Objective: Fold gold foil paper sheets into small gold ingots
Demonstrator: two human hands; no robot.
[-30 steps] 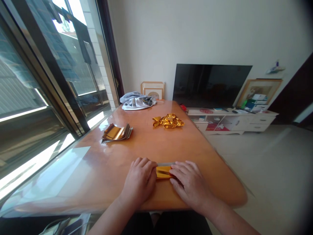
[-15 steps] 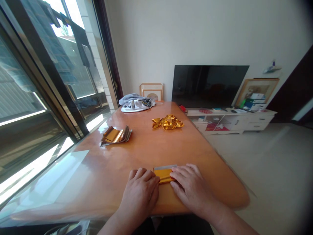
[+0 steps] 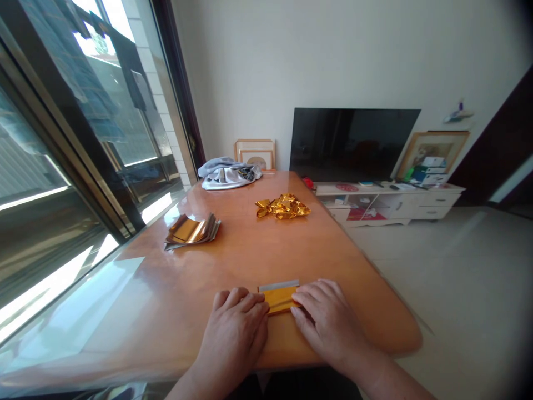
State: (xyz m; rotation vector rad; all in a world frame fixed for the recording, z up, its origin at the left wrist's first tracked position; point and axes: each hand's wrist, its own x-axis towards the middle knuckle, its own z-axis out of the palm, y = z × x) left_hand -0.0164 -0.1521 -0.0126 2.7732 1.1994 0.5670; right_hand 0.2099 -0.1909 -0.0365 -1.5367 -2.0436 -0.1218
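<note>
Both hands are down at the near end of the glossy bench, with a folded gold foil sheet lying between them, a pale grey strip along its far edge. The left hand keeps its fingers close together, bent over the sheet's left end; they hide that end, and I can't tell whether the thumb grips it from below. The right hand pinches the other end between thumb and fingers, covering that corner too. Both forearms run out of sight at the bottom.

Farther up on the left, well apart from the hands, sits a stack of curled gold sheets, too tightly layered to count. Crumpled gold foil lies to its right, so tangled I can't say how many pieces it holds. A grey cloth bundle at the far end partly blocks some light wooden frames.

Past the bench, a dark television stands above a white cabinet. Small boxes hide part of a framed picture; any print on them is too small to read. Some items below the bench's near edge are cut off and hard to make out.
</note>
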